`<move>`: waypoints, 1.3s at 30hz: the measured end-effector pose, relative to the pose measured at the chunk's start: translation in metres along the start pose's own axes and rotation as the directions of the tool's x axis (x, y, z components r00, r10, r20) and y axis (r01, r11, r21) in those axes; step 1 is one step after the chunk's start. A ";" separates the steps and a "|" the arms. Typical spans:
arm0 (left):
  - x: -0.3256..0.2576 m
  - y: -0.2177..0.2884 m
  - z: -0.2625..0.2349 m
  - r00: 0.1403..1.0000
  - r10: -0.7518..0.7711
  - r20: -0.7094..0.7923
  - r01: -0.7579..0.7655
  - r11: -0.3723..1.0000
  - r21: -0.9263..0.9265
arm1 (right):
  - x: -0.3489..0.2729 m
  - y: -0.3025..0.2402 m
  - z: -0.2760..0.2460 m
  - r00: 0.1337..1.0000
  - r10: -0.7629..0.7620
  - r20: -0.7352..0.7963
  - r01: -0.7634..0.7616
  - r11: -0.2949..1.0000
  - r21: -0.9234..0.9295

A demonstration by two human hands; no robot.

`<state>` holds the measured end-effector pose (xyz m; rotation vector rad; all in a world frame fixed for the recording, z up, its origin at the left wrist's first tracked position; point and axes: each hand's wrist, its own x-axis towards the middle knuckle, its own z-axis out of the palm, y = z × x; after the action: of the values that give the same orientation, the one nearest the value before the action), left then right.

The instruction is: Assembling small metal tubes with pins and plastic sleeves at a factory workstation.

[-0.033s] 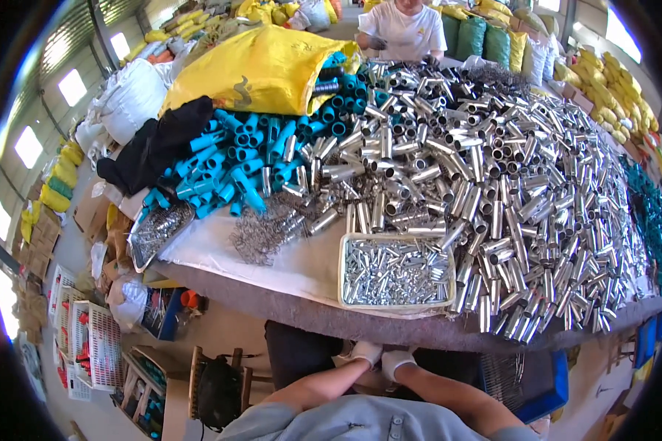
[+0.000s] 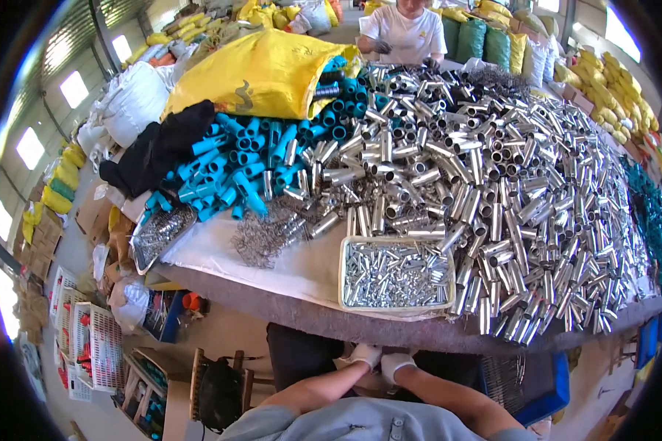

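My left hand and my right hand, both in white gloves, are close together in my lap at the table's front edge. The tabletop hides their fingers, so whether they hold anything does not show. Just above them on the table stands a pale rectangular tray of small shiny metal pieces. A large heap of short chromed metal tubes covers the table's middle and right. On the left lie teal plastic tubes, some inside a yellow woven sack. A tangle of thin wire springs lies left of the tray.
A co-worker in a white shirt and dark gloves is across the table. A black cloth and a metal tray of springs are at the left. Below are a wooden stool, white crates and a blue bin.
My view has shifted very slightly. The co-worker across the table has moved a little, with the hands changing position. My own hands stay where they were.
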<state>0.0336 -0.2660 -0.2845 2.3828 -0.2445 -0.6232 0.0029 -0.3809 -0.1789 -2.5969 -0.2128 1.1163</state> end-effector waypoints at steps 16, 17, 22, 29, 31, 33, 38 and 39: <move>0.017 -0.018 0.022 0.992 0.056 -0.115 -0.042 0.991 0.123 | 0.016 0.007 0.026 0.991 0.072 -0.109 -0.074 0.997 -0.008; 0.011 0.005 0.006 0.983 -0.129 0.132 0.107 0.981 0.163 | 0.008 0.012 0.019 0.998 0.030 -0.056 -0.030 1.000 0.003; -0.010 0.018 -0.025 0.993 -0.029 -0.111 0.017 0.995 -0.102 | -0.017 -0.010 -0.019 0.999 0.033 0.023 -0.033 0.999 0.003; 0.001 -0.015 0.013 0.986 -0.132 -0.100 0.128 0.991 -0.051 | -0.006 -0.006 -0.002 0.999 0.025 -0.024 -0.023 0.997 0.072; 0.016 -0.027 0.026 0.964 0.068 -0.257 -0.063 0.998 0.028 | 0.004 -0.008 0.010 0.996 0.080 -0.035 -0.077 0.994 0.081; 0.021 -0.015 0.018 0.980 0.160 -0.122 -0.130 0.966 0.225 | 0.010 0.006 0.021 0.988 0.082 -0.130 -0.066 0.990 0.123; -0.007 0.016 -0.029 0.992 -0.065 0.108 0.097 0.941 -0.323 | -0.006 0.004 -0.001 1.000 0.006 -0.028 -0.006 1.000 0.023; -0.020 0.020 -0.047 0.999 0.011 0.042 0.009 0.895 -0.446 | -0.027 -0.003 -0.018 0.999 -0.038 -0.031 0.038 0.999 -0.015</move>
<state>0.0389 -0.2490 -0.2326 1.9264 -0.1053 -0.6517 -0.0028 -0.3890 -0.1478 -2.6095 -0.2634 1.0646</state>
